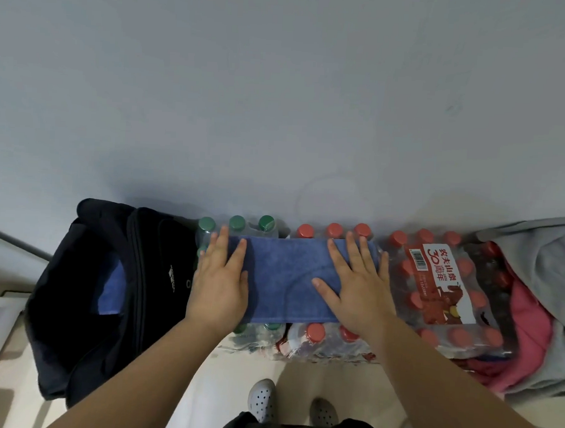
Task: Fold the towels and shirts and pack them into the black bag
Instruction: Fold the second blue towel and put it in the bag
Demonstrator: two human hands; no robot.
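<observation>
Blue towel (pixel 284 279): lying folded in a strip across the shrink-wrapped bottle packs (pixel 434 287).
Left hand (pixel 220 276): pressing flat on the towel's left end, fingers straight.
Right hand (pixel 355 289): pressing flat on its right end, fingers spread.
Black bag (pixel 85 269): sitting open at left, blue cloth (pixel 112 286) showing inside.
Grey and pink clothes (pixel 531 308): lying heaped at right.

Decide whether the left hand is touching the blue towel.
Touching: the head view shows the left hand lying flat on the blue towel, fingers straight.
</observation>
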